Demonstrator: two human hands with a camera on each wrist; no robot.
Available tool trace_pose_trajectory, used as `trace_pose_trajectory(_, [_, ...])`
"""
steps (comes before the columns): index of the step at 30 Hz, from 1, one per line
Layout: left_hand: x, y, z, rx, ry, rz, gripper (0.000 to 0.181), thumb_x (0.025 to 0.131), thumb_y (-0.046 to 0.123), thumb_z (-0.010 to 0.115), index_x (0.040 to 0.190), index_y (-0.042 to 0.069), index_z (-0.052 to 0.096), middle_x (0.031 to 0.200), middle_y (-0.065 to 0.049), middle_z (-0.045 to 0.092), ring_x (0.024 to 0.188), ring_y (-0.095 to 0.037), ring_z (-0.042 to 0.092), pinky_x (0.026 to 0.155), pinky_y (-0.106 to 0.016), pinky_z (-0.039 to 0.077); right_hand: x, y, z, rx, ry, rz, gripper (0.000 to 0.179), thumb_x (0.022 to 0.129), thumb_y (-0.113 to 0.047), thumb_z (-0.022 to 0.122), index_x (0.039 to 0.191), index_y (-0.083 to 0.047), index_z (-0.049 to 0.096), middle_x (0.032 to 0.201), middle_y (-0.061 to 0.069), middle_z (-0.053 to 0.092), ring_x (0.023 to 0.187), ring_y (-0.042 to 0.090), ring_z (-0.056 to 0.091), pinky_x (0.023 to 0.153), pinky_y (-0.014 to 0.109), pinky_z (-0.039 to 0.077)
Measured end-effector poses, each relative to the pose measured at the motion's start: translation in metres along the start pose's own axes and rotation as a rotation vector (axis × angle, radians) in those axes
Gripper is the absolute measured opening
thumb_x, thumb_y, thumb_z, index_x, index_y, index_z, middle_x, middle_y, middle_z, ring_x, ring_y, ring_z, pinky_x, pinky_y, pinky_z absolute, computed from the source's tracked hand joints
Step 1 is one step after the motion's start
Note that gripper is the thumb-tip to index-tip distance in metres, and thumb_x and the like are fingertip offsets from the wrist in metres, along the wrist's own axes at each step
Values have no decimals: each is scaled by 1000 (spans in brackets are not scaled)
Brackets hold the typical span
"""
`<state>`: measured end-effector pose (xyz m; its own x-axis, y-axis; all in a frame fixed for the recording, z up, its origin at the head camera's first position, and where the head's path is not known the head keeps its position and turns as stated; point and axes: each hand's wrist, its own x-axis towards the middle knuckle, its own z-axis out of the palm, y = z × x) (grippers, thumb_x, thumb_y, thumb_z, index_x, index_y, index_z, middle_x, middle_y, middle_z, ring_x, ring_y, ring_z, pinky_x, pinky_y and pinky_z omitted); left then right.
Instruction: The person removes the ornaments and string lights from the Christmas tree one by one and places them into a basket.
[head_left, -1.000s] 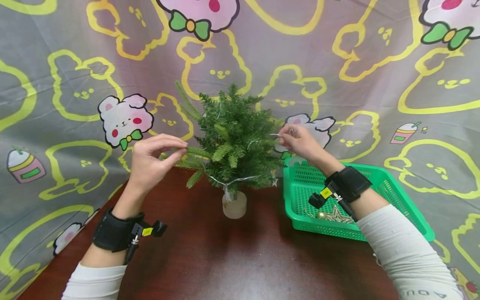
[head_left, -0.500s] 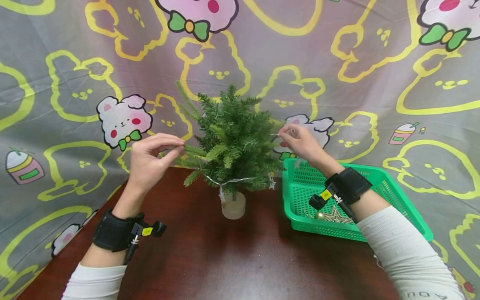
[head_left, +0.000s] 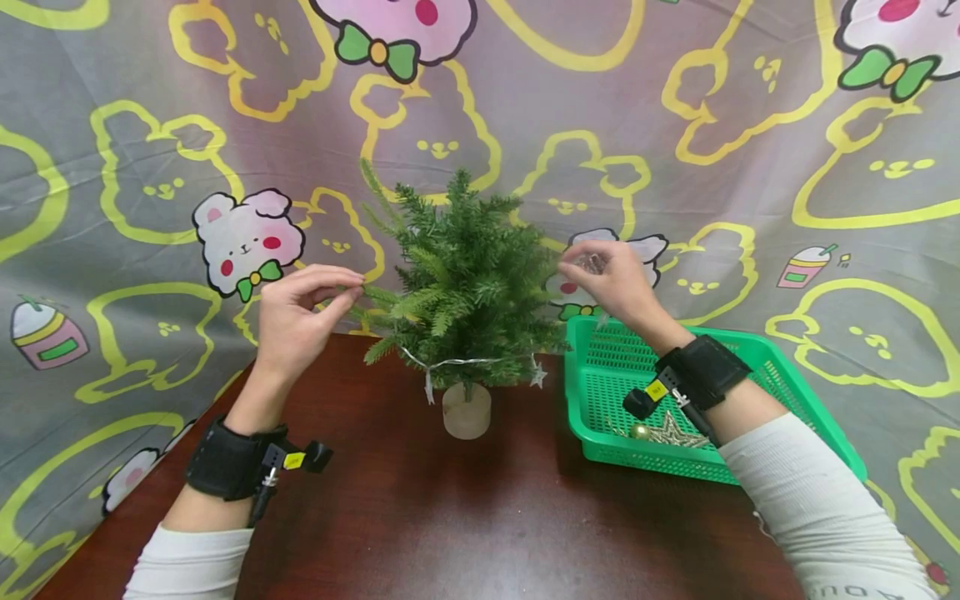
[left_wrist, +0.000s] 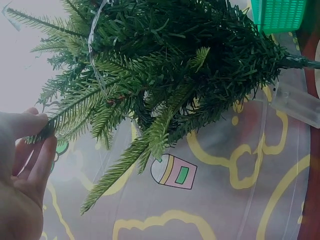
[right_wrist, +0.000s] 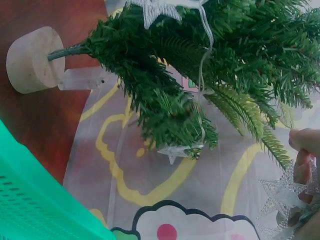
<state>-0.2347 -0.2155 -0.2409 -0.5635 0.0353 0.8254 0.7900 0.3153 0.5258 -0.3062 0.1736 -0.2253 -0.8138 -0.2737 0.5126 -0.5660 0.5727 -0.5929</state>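
A small artificial Christmas tree (head_left: 472,275) stands on a round wooden base (head_left: 467,412). My left hand (head_left: 300,321) pinches the tip of a light green branch (left_wrist: 75,107) on its left side. To the right of the tree, my right hand (head_left: 618,279) holds a bundle of clear star string lights (right_wrist: 280,197), partly hidden by the fingers. A clear wire (head_left: 472,361) of the lights runs across the lower branches, with a star (head_left: 537,375) hanging at the right. Behind the base is a clear plastic box (right_wrist: 82,79), seen in both wrist views.
A green plastic basket (head_left: 795,346) sits on the dark wooden table (head_left: 525,533) at the right, under the right forearm. In it lie a gold glitter star (head_left: 670,431) and a small gold ball (head_left: 639,432). A patterned curtain (head_left: 712,125) hangs behind.
The wire and its hanging stars at the front of the tree have shifted left. My right hand has moved slightly right; the left keeps its pinch on the branch.
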Motion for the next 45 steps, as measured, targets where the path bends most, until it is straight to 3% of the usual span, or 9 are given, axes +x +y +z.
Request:
trace_pose_trajectory(12, [1,-9,1,67,24,-41,14,86,-5,71,100,-6,75,99,-21,73,89,1,70,83,-14,56,1,4,-17,24,9,1,23,96,-24,67,109,-8,75,120,12,69,118,26,61,105,48,48])
trace_pose_trajectory(16, [2,-12,1,73,33,-54,15,87,-4,71,101,-4,75,100,-23,73,89,2,70,82,-13,56,2,5,-24,34,-3,51,27,96,-28,66,112,-9,75,124,10,69,88,16,64,80,32,53])
trace_pose_trajectory(20, [2,-17,2,104,38,-74,15,88,-1,71,102,-3,75,102,-21,73,89,1,70,80,-10,55,2,4,-28,129,-42,171,33,96,-35,65,115,-9,72,115,4,69,54,15,44,51,28,39])
trace_pose_trajectory(26, [4,-20,3,141,38,-124,15,90,5,70,104,2,76,105,-18,73,87,3,70,78,-10,55,3,8,-32,400,-144,358,27,97,-35,63,111,-12,69,82,-5,54,54,13,33,53,33,26])
trace_pose_trajectory(30, [7,-12,6,154,33,-147,16,91,1,68,104,-2,75,106,-22,72,87,7,66,76,-7,53,4,14,-33,533,-175,424,20,99,-32,61,107,-16,70,108,-5,58,57,11,34,55,30,24])
trace_pose_trajectory(35, [13,5,10,157,27,-158,16,91,-4,65,104,-11,72,105,-28,69,87,6,65,74,-7,53,2,18,-35,544,-219,440,22,102,-33,54,111,-19,69,146,1,44,60,10,33,56,26,25])
trace_pose_trajectory(39, [13,-15,9,150,40,-171,16,91,-3,66,104,-10,72,106,-26,70,88,6,66,74,-9,54,2,20,-35,441,-258,421,36,104,-35,49,127,-11,61,107,-3,54,59,10,29,55,26,24])
trace_pose_trajectory(42, [14,-28,8,126,52,-180,16,91,-1,68,105,-7,73,106,-21,71,88,6,67,76,-9,55,2,20,-33,366,-265,396,40,104,-35,51,131,-7,59,72,-8,38,56,10,27,54,27,27])
trace_pose_trajectory(45, [15,-32,7,108,61,-180,17,90,1,69,105,-6,74,106,-19,72,89,6,68,79,-10,55,1,20,-31,301,-240,368,38,101,-33,56,126,-5,62,62,-8,34,53,10,30,52,27,31])
